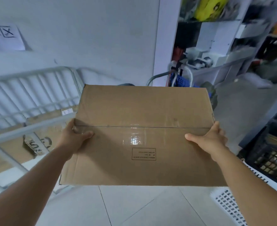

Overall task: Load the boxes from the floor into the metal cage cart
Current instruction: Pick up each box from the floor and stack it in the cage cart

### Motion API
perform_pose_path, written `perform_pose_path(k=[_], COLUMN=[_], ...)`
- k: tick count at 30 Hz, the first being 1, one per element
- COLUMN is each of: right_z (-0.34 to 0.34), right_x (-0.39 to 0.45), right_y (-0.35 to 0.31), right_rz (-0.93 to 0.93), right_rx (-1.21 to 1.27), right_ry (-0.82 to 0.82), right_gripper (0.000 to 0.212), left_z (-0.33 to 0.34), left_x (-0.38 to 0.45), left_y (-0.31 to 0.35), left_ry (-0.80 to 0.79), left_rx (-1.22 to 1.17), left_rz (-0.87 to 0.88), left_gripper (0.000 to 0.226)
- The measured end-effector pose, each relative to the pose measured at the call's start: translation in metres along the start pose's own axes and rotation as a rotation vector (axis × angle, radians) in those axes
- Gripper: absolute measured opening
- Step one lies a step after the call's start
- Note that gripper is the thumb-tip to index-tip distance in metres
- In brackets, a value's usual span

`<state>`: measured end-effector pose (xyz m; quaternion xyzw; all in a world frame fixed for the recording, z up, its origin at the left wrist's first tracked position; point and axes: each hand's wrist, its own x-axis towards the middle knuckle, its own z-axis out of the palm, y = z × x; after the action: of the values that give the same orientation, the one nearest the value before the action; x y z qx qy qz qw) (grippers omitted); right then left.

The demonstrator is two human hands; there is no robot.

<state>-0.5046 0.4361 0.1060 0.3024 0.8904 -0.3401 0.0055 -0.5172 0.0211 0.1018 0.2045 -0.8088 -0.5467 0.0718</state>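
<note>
Nearest: pale tiled floor (134, 207) below, two bare forearms reaching forward. Left hand (75, 136) clasped on the left edge of a large flat brown cardboard box (142, 111), thumb laid over the taped top, fingers hidden under the side; right hand (211, 139) mirrored on the right edge, thumb on top, fingers likewise out of sight. Box carried clear of the floor at about chest level, long axis running left to right between the hands, clear-taped seam parallel to it, printed label facing the carrier. Beyond and to the left: white metal cage cart (28, 88) with barred sides, already holding other brown cardboard boxes (41, 128) stacked beneath its rail. Cart to the left of the carried box, hence left hand nearer to it; probable next move a swing leftward and over the rail, with the box's length likely needing alignment to the opening. Right side: black plastic crates (271, 157); farther back, cluttered white shelving (216, 46) and a white wall (85, 30).
</note>
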Motion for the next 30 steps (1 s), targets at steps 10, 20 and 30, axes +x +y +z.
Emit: perform_pose_path(k=[10,20,30], right_z=[0.005,0.045,0.121], right_x=[-0.03,-0.077,-0.133], right_y=[-0.143,-0.276,-0.378], right_rz=[-0.223,-0.385,-0.508], right_rx=[0.029,0.046,0.045], right_ry=[-0.028,-0.05,-0.101], right_gripper=[0.135,0.132,0.132], left_z=[-0.138,-0.271,-0.387], left_x=[0.015,0.047,0.072], left_y=[0.049,0.061,0.031], left_ry=[0.207,0.324,0.488], left_rx=[0.002,0.014,-0.018], left_rz=[0.049,0.057,0.056], left_gripper=[0.077,0.088,0.082])
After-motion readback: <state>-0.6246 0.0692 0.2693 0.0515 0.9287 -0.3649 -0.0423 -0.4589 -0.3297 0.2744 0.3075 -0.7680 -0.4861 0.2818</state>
